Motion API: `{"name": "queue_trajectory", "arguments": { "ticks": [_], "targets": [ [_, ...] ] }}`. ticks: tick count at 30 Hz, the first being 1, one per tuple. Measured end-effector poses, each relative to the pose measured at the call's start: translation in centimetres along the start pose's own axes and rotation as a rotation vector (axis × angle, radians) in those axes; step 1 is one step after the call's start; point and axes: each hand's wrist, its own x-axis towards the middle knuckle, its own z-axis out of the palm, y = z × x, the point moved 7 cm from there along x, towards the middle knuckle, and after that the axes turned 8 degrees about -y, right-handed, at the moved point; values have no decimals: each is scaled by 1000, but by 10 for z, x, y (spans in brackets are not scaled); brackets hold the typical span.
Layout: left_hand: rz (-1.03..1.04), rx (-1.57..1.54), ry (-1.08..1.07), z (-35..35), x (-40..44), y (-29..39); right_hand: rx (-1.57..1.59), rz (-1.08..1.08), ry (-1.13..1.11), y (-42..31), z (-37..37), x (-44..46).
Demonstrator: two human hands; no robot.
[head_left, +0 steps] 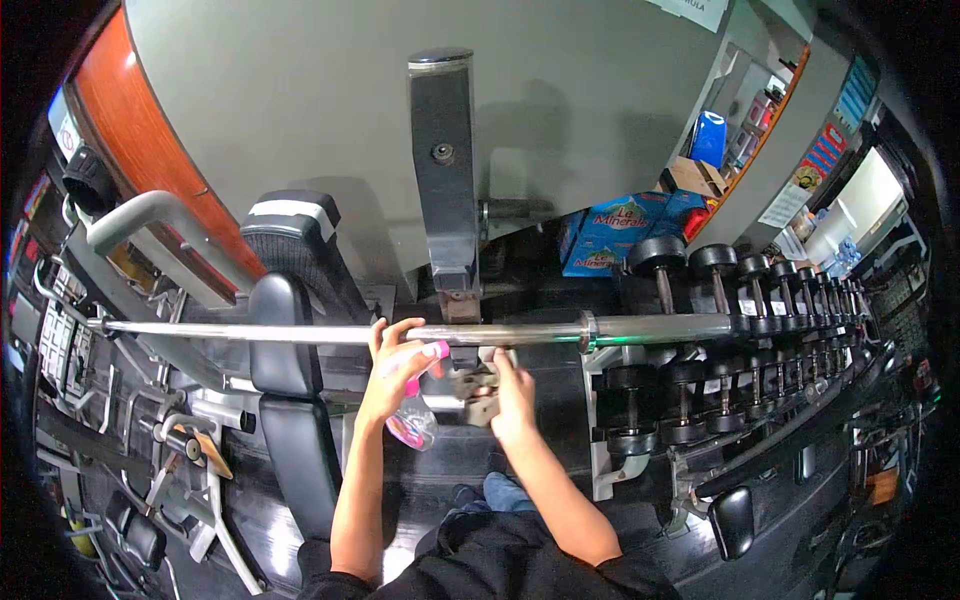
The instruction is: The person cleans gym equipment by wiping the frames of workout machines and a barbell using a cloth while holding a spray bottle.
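A long metal barbell (pixel 520 334) runs across the view at the height of both hands. My left hand (pixel 398 368) is closed around a clear spray bottle (pixel 412 424) with a pink and white top, its upper fingers touching the bar. Just to the right, my right hand (pixel 512 392) is at the underside of the bar, with its thumb pointing up and a greyish cloth (pixel 482 398) in its grip. The cloth hangs to the left of that hand and is somewhat blurred.
A black padded bench (pixel 300 440) stands at left. On the right is a rack of dumbbells (pixel 632 412), with blue boxes (pixel 612 232) behind it. A dark upright post (pixel 446 170) rises beyond the bar, before a grey wall.
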Motion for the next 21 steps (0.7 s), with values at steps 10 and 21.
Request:
{"name": "queue_trajectory", "arguments": {
  "ticks": [10, 21],
  "targets": [
    [-16, -171, -7, 7, -29, 19, -114, -172, 108, -85, -63, -31],
    [62, -269, 69, 43, -37, 27, -1711, -879, 41, -158, 26, -49]
  ]
}}
